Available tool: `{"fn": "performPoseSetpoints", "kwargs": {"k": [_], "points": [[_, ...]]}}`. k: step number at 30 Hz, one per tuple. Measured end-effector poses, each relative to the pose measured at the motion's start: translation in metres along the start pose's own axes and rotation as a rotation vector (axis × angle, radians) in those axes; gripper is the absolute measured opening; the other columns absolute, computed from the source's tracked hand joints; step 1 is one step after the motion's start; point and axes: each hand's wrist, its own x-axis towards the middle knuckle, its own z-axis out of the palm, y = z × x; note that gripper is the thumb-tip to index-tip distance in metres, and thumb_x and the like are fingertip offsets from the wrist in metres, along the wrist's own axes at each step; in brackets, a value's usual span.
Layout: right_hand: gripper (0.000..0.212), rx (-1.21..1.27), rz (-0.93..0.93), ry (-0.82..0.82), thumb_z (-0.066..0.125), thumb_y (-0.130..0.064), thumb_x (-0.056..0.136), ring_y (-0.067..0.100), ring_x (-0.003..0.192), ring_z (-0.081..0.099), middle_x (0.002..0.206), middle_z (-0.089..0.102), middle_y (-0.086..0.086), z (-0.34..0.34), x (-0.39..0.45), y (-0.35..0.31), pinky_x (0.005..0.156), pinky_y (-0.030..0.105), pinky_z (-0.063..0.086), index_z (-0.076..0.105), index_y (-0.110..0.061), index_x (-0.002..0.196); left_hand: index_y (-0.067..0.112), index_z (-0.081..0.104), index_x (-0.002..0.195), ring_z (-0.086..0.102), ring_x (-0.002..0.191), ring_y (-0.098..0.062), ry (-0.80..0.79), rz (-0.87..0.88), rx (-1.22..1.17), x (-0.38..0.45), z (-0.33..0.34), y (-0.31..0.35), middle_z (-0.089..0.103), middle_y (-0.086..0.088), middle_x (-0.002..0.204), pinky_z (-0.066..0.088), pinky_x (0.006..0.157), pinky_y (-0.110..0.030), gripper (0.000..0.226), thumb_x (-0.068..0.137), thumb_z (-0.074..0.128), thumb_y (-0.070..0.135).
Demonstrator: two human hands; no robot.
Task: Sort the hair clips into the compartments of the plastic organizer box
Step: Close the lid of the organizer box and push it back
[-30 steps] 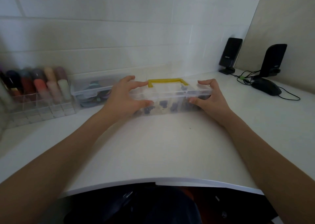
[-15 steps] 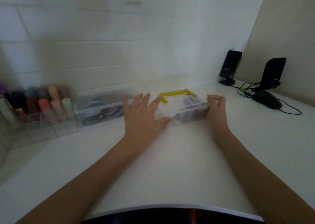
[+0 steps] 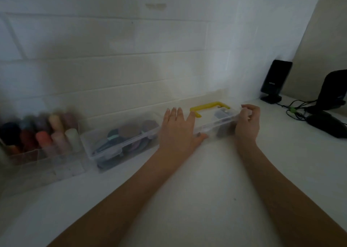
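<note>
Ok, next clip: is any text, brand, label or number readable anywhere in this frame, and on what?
Nothing can be read in this frame.
Left black desktop speaker: a small pale brand mark on its front, too small and blurred to read.
Right black desktop speaker: no mark that I can make out.
Clear plastic organizer box with yellow handle: no label visible.
Clear lidded box of round items: no text visible.

Two black speakers (image 3: 275, 81), mouse (image 3: 326, 123), colourful bottles (image 3: 43, 134)
</note>
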Motion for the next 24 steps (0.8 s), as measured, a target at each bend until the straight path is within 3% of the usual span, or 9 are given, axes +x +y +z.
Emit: {"fn": "performPoseSetpoints", "kwargs": {"k": [4,8,10,12,16,18,20,22,24], "points": [[0.025,0.018,-0.018,0.052,0.042,-0.025,0.086,0.018,0.085,0.054,0.096,0.059,0.004,0.01,0.01,0.005,0.068,0.021,0.036,0.055,-0.016,0.105,0.02,0.016,0.148,0.011,0.145,-0.022,-0.046,0.0,-0.009,0.017,0.003,-0.02,0.014,-0.01,0.158,0.002,0.116,-0.045,0.084,0.083,0.041,0.067],[0.018,0.017,-0.036,0.062,0.046,-0.02,0.091,0.015,0.085,0.053,0.099,0.06,0.006,0.025,0.015,0.005,0.063,0.015,0.033,0.055,-0.013,0.106,0.018,0.005,0.15,0.003,0.143,-0.041,0.011,-0.183,0.237,0.009,0.007,-0.043,0.003,-0.021,0.157,-0.009,0.109,-0.063,0.089,0.083,0.029,0.072],[0.018,0.015,-0.032,0.034,0.047,-0.021,0.092,0.015,0.085,0.054,0.099,0.061,0.005,0.032,0.016,0.005,0.06,0.014,0.035,0.055,-0.015,0.106,0.015,0.0,0.149,0.012,0.14,-0.046,-0.027,-0.26,0.257,0.0,0.009,-0.049,0.007,-0.025,0.155,-0.002,0.109,-0.064,0.092,0.084,0.032,0.07],[0.016,0.008,-0.001,-0.026,0.047,-0.023,0.092,0.012,0.077,0.055,0.094,0.06,0.001,0.038,0.015,0.004,0.056,0.007,0.037,0.055,-0.019,0.106,0.01,0.0,0.148,0.018,0.139,-0.043,-0.109,-0.245,0.279,-0.001,0.007,-0.058,0.014,-0.025,0.153,0.014,0.111,-0.058,0.093,0.085,0.04,0.065],[0.014,-0.046,-0.015,-0.111,0.049,-0.031,0.093,0.003,0.071,0.054,0.088,0.06,-0.004,0.038,0.008,0.0,0.06,0.017,0.04,0.055,-0.024,0.103,0.011,0.011,0.148,0.019,0.142,-0.035,-0.103,-0.13,0.236,-0.003,0.006,-0.075,0.02,-0.019,0.154,0.023,0.112,-0.043,0.083,0.087,0.04,0.059],[0.014,-0.085,-0.039,-0.126,0.051,-0.036,0.091,0.004,0.07,0.056,0.084,0.062,-0.004,0.033,0.007,-0.001,0.058,0.017,0.04,0.057,-0.025,0.098,0.013,0.003,0.149,0.017,0.143,-0.032,-0.107,-0.13,0.211,-0.005,0.003,-0.075,0.018,-0.016,0.155,0.021,0.113,-0.042,0.088,0.086,0.043,0.059],[0.016,-0.104,-0.061,-0.128,0.055,-0.041,0.089,0.008,0.07,0.06,0.081,0.064,-0.003,0.031,0.005,-0.004,0.059,0.016,0.044,0.059,-0.026,0.093,0.015,-0.018,0.146,0.013,0.144,-0.034,-0.169,-0.124,0.177,-0.005,-0.002,-0.073,0.011,-0.017,0.157,0.017,0.115,-0.044,0.109,0.08,0.051,0.065],[0.019,-0.108,-0.063,-0.133,0.056,-0.045,0.087,0.014,0.073,0.064,0.08,0.066,-0.002,0.034,0.002,-0.005,0.066,0.024,0.049,0.06,-0.026,0.091,0.017,-0.032,0.14,0.008,0.144,-0.036,-0.244,-0.117,0.108,-0.006,-0.008,-0.072,0.0,-0.016,0.158,0.012,0.116,-0.047,0.125,0.07,0.056,0.072],[0.021,-0.126,-0.065,-0.147,0.055,-0.045,0.087,0.019,0.077,0.064,0.083,0.067,0.001,0.035,-0.001,-0.004,0.071,0.031,0.05,0.059,-0.026,0.093,0.02,-0.024,0.145,0.008,0.145,-0.033,-0.218,-0.11,0.068,-0.008,-0.009,-0.073,-0.002,-0.014,0.158,0.014,0.116,-0.047,0.118,0.071,0.052,0.073]]}}
